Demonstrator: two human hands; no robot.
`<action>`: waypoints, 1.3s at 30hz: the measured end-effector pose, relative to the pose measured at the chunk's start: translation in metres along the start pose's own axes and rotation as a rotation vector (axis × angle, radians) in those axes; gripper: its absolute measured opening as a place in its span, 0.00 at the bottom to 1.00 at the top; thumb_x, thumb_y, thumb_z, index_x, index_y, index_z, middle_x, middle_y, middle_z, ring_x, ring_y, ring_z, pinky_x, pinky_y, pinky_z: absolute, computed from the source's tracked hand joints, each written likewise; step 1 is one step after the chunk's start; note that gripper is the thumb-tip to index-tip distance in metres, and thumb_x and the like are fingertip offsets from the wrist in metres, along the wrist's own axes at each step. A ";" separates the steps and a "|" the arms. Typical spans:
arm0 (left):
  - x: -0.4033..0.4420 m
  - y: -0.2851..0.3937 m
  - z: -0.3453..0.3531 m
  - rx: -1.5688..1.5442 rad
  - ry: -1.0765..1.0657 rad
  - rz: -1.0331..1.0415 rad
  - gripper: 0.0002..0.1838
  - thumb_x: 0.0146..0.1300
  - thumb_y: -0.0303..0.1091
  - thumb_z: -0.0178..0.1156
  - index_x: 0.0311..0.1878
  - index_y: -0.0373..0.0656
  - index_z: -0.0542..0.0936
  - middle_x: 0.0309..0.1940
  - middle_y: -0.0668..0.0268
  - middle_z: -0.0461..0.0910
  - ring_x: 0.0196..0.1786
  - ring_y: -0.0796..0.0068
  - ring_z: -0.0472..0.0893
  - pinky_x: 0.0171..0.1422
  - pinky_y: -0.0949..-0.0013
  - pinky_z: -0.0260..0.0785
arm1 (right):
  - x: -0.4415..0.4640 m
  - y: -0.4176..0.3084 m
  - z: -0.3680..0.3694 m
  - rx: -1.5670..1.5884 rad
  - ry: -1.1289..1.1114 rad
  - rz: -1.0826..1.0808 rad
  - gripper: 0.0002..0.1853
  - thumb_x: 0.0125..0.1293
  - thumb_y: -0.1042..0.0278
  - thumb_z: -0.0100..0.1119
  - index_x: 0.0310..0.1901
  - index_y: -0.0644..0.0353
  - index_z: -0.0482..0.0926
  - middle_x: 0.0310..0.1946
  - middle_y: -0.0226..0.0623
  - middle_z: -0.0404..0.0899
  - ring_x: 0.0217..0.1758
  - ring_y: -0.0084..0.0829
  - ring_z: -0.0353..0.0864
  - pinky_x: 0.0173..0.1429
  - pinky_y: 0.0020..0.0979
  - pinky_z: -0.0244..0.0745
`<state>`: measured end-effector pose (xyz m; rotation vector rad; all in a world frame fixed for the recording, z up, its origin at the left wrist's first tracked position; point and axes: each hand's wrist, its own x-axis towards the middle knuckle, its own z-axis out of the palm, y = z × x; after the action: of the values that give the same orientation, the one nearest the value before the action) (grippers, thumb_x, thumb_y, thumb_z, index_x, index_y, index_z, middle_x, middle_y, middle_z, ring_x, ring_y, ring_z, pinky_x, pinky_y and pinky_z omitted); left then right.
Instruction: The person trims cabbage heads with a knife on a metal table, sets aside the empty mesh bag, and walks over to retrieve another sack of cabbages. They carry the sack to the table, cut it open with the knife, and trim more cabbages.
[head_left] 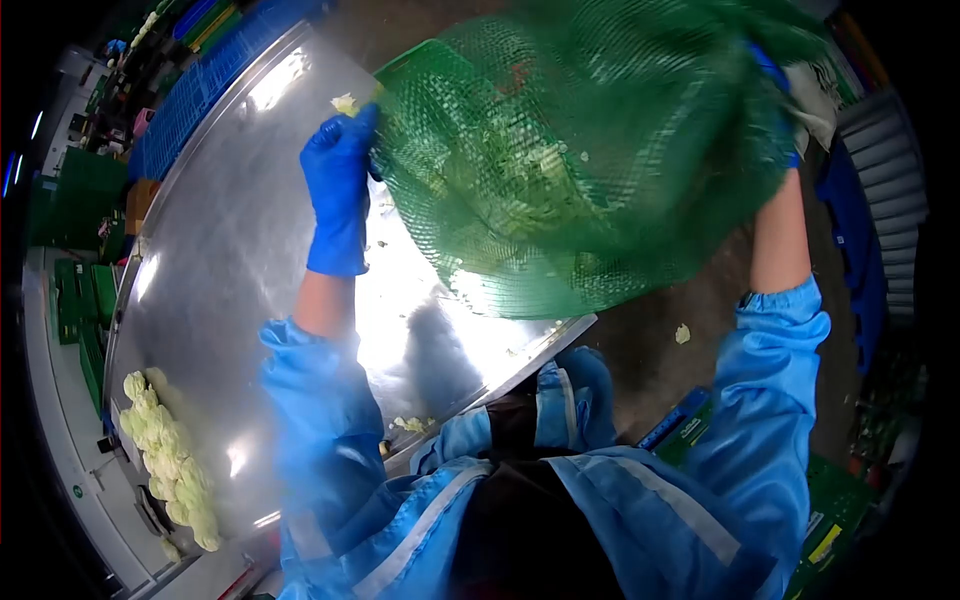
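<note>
A green mesh bag (pixel 600 200) hangs spread between my two hands over the edge of the metal table, blurred in places by motion. My left hand (pixel 340 185), in a blue glove, is closed on the bag's left edge. At the bag's right side is my right hand (pixel 770 68), also gloved in blue and largely covered by the mesh. It holds the bag up there, though its fingers are mostly hidden. Through the netting show pale green leafy pieces (pixel 535 170) and part of a green crate (pixel 425 60). A small pale leaf scrap (pixel 345 104) is just above my left hand.
On the metal table (pixel 220 220), pale green vegetable heads (pixel 170 460) are heaped at the lower left. Leaf scraps (pixel 410 424) lie by the near edge, and another leaf piece (pixel 682 333) is on the floor. Blue crates (pixel 200 100) stand along the far left side.
</note>
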<state>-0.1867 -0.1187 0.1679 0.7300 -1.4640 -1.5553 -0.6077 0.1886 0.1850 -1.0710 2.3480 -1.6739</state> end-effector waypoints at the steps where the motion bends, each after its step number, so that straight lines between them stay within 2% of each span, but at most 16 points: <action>1: 0.002 0.010 -0.003 -0.002 0.026 0.081 0.12 0.61 0.30 0.65 0.22 0.42 0.76 0.20 0.71 0.75 0.20 0.84 0.71 0.23 0.77 0.62 | 0.011 0.004 -0.009 -0.050 -0.034 0.018 0.21 0.71 0.66 0.50 0.62 0.62 0.70 0.54 0.37 0.78 0.52 0.31 0.78 0.61 0.32 0.71; 5: 0.003 0.043 -0.023 -0.078 0.044 0.331 0.02 0.61 0.26 0.62 0.33 0.39 0.82 0.31 0.65 0.81 0.30 0.76 0.78 0.38 0.75 0.71 | -0.003 0.005 -0.024 -0.102 -0.031 0.063 0.21 0.68 0.68 0.51 0.62 0.62 0.71 0.54 0.38 0.77 0.53 0.34 0.77 0.61 0.33 0.71; 13: -0.001 0.105 -0.123 -0.145 0.016 0.710 0.09 0.65 0.26 0.60 0.47 0.38 0.81 0.43 0.58 0.83 0.44 0.69 0.83 0.54 0.67 0.77 | -0.002 -0.023 -0.018 -0.200 -0.010 -0.038 0.24 0.61 0.72 0.54 0.61 0.61 0.71 0.55 0.42 0.75 0.55 0.39 0.76 0.61 0.36 0.71; 14: 0.000 0.094 -0.147 0.011 0.094 0.707 0.10 0.64 0.27 0.60 0.48 0.38 0.80 0.43 0.59 0.83 0.43 0.69 0.83 0.52 0.68 0.77 | -0.007 -0.038 -0.002 -0.182 -0.014 -0.083 0.24 0.61 0.73 0.54 0.61 0.60 0.71 0.55 0.42 0.75 0.55 0.40 0.75 0.60 0.36 0.72; 16: -0.014 0.063 -0.225 0.142 0.186 0.355 0.09 0.64 0.28 0.60 0.47 0.37 0.81 0.40 0.62 0.83 0.41 0.71 0.82 0.48 0.69 0.76 | -0.020 -0.080 0.057 -0.112 -0.071 -0.178 0.25 0.59 0.74 0.55 0.61 0.60 0.71 0.56 0.43 0.74 0.56 0.41 0.75 0.60 0.37 0.72; 21: -0.130 0.106 -0.394 0.284 0.662 0.396 0.10 0.66 0.31 0.58 0.47 0.39 0.81 0.37 0.65 0.82 0.38 0.75 0.80 0.45 0.71 0.75 | -0.096 -0.199 0.242 0.145 -0.410 -0.415 0.27 0.55 0.77 0.57 0.60 0.60 0.71 0.56 0.45 0.73 0.57 0.45 0.74 0.60 0.38 0.72; 24: -0.220 0.128 -0.476 0.594 0.890 0.376 0.08 0.68 0.35 0.58 0.38 0.41 0.81 0.29 0.74 0.76 0.30 0.84 0.71 0.34 0.78 0.63 | -0.178 -0.271 0.346 0.344 -0.674 -0.604 0.28 0.53 0.78 0.58 0.60 0.59 0.71 0.56 0.46 0.73 0.58 0.47 0.73 0.60 0.39 0.72; 27: -0.322 0.124 -0.585 0.569 1.077 0.309 0.12 0.69 0.35 0.55 0.45 0.36 0.80 0.39 0.64 0.81 0.38 0.77 0.78 0.45 0.73 0.71 | -0.268 -0.330 0.432 0.597 -0.872 -0.769 0.30 0.51 0.80 0.59 0.60 0.59 0.71 0.57 0.47 0.72 0.59 0.49 0.73 0.60 0.40 0.73; 29: -0.374 0.130 -0.593 0.418 1.128 0.167 0.14 0.68 0.36 0.54 0.46 0.35 0.80 0.43 0.61 0.81 0.42 0.71 0.80 0.52 0.69 0.72 | -0.334 -0.361 0.478 0.772 -0.934 -0.826 0.31 0.49 0.81 0.59 0.59 0.59 0.71 0.57 0.48 0.72 0.59 0.50 0.72 0.60 0.41 0.73; 32: -0.455 0.098 -0.654 0.475 1.341 0.022 0.18 0.69 0.38 0.51 0.55 0.36 0.76 0.50 0.58 0.78 0.48 0.67 0.78 0.56 0.64 0.70 | -0.427 -0.384 0.536 0.975 -0.959 -0.735 0.22 0.54 0.77 0.58 0.54 0.60 0.74 0.50 0.48 0.75 0.50 0.48 0.77 0.52 0.42 0.76; 34: -0.490 0.057 -0.670 0.230 1.390 0.068 0.23 0.71 0.42 0.48 0.64 0.39 0.69 0.57 0.57 0.75 0.54 0.64 0.75 0.62 0.61 0.67 | -0.474 -0.356 0.565 0.855 -1.060 -0.801 0.19 0.59 0.73 0.57 0.54 0.60 0.74 0.50 0.49 0.74 0.52 0.50 0.76 0.54 0.42 0.73; 35: -0.478 0.037 -0.649 0.197 1.369 0.053 0.27 0.71 0.46 0.47 0.67 0.39 0.65 0.60 0.56 0.72 0.56 0.64 0.74 0.64 0.61 0.66 | -0.487 -0.351 0.576 0.862 -1.411 -0.513 0.17 0.60 0.73 0.56 0.52 0.60 0.74 0.48 0.50 0.75 0.53 0.50 0.75 0.56 0.42 0.72; 36: -0.468 0.018 -0.626 0.160 1.341 0.038 0.32 0.71 0.50 0.45 0.70 0.39 0.62 0.63 0.56 0.69 0.59 0.63 0.73 0.66 0.60 0.64 | -0.507 -0.337 0.587 0.954 -1.343 -0.366 0.16 0.57 0.74 0.55 0.49 0.60 0.75 0.45 0.51 0.75 0.51 0.49 0.76 0.56 0.42 0.72; 37: -0.500 -0.021 -0.661 0.787 1.157 -0.156 0.34 0.71 0.52 0.44 0.73 0.42 0.55 0.67 0.55 0.63 0.63 0.59 0.69 0.68 0.56 0.60 | -0.519 -0.323 0.601 0.711 -1.584 -0.133 0.14 0.61 0.71 0.52 0.48 0.61 0.76 0.44 0.51 0.77 0.51 0.50 0.76 0.55 0.44 0.72; 38: -0.505 -0.067 -0.682 1.193 1.035 -0.354 0.35 0.71 0.53 0.43 0.74 0.44 0.51 0.69 0.54 0.59 0.65 0.55 0.66 0.69 0.52 0.59 | -0.551 -0.291 0.634 0.722 -1.325 -0.613 0.14 0.61 0.71 0.50 0.48 0.60 0.77 0.44 0.52 0.77 0.49 0.51 0.77 0.53 0.44 0.73; 39: -0.511 -0.113 -0.703 1.605 0.893 -0.510 0.37 0.71 0.54 0.42 0.76 0.46 0.47 0.72 0.54 0.55 0.68 0.52 0.64 0.70 0.49 0.57 | -0.555 -0.275 0.637 0.635 -1.421 -0.410 0.14 0.59 0.73 0.51 0.47 0.59 0.78 0.43 0.53 0.78 0.47 0.52 0.78 0.51 0.44 0.74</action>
<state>0.6366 -0.0149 -0.1130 2.4010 -1.5629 0.1734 0.2211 -0.0564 -0.0218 -1.7308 0.6985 -0.9125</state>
